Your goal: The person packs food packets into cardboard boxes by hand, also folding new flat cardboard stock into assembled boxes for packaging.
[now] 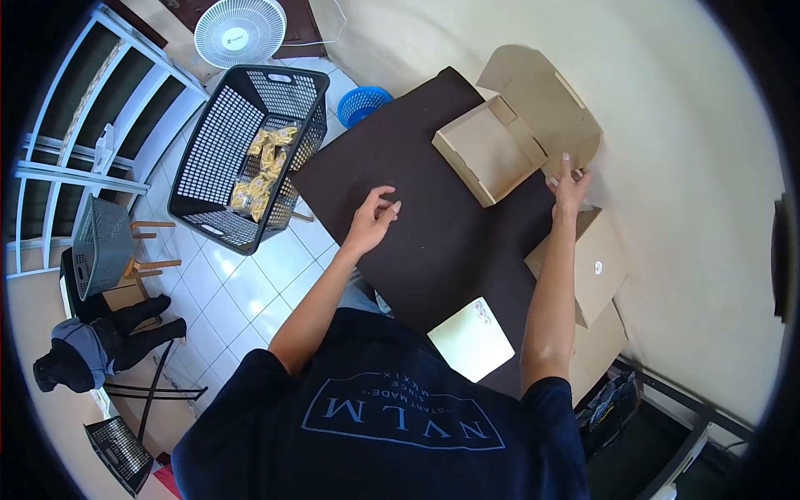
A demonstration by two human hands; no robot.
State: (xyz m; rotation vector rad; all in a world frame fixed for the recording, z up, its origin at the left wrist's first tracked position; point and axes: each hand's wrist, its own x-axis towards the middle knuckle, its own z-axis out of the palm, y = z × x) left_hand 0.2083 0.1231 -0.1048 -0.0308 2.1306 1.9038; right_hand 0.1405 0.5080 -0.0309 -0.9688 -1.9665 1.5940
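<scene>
An open cardboard box (493, 150) sits on the dark brown tabletop, its lid (550, 100) folded back towards the wall. My right hand (571, 190) is at the near corner of that lid, fingers apart, fingertips overlapping the cardboard in this view. Over the left part of the table, my left hand (372, 222) is open with loosely curled fingers and holds nothing. A pale, shiny rectangular sheet or pad (472, 339) with a small floral print lies near my body.
More cardboard boxes (602, 262) lean by the wall on my right. Left of the table (417, 242), a black crate (200, 171) holds several yellow packets (265, 179). A blue basket (363, 103) and a fan (240, 33) stand behind. A person (92, 354) is at far left.
</scene>
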